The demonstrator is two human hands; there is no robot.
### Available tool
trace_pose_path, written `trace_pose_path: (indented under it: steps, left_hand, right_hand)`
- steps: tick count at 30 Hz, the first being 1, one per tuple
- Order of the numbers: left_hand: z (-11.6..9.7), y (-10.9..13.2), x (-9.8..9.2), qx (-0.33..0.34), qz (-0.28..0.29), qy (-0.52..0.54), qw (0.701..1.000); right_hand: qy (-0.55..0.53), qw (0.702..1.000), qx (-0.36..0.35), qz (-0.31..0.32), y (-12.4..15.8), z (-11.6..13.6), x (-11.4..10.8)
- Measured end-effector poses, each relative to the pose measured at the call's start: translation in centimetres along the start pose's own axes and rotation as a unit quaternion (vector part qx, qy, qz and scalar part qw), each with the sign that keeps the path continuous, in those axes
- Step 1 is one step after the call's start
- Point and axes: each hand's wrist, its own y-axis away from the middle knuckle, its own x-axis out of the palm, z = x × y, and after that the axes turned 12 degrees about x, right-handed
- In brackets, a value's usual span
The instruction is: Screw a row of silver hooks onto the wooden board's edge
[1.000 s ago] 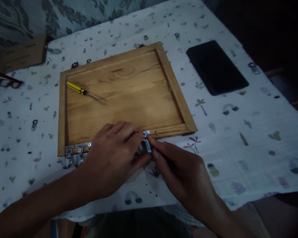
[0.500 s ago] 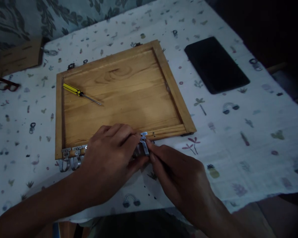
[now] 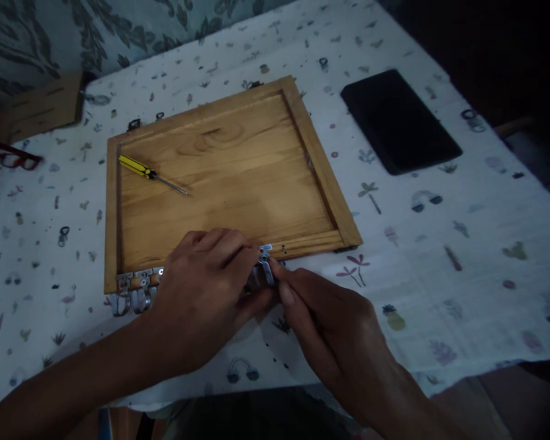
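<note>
A framed wooden panel (image 3: 220, 177) lies flat with its near rail toward me. Several curved metal hooks (image 3: 129, 299) line the left part of that rail, some hidden by my hand. My left hand (image 3: 206, 293) is closed over the rail, fingers on top and thumb below, beside another metal hook (image 3: 266, 263); what lies under its palm is hidden. Between thumb and forefinger, my right hand (image 3: 334, 324) pinches that hook from the right. Two small dark holes show in the rail just right of it. A yellow-handled screwdriver (image 3: 140, 168) rests on the panel's left side.
A black tablet-like slab (image 3: 401, 122) lies right of the panel on the printed tablecloth (image 3: 486, 232). Red-framed glasses (image 3: 21, 160) and a piece of cardboard (image 3: 46, 107) are at the left. The table's near edge runs just below my hands.
My right thumb has shifted slightly at the hook. The hook and my left hand stay in nearly the same place; the view has moved a little.
</note>
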Motion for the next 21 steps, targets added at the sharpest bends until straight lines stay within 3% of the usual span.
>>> trace_pose_path:
  steps: [14, 17, 21]
  left_hand:
    - [-0.3, 0.0, -0.1, -0.009, 0.003, -0.006, 1.0]
    - [-0.4, 0.0, -0.2, -0.025, 0.019, 0.004, 0.999]
    - [-0.5, 0.0, -0.4, -0.033, 0.027, 0.009, 0.999]
  right_hand:
    - [-0.037, 0.999, 0.014, -0.011, -0.2, -0.2, -0.5]
    - [0.001, 0.999, -0.019, -0.039, -0.9, 0.0, -1.4]
    - [0.048, 0.995, -0.086, -0.03, -3.2, 2.1, -2.4]
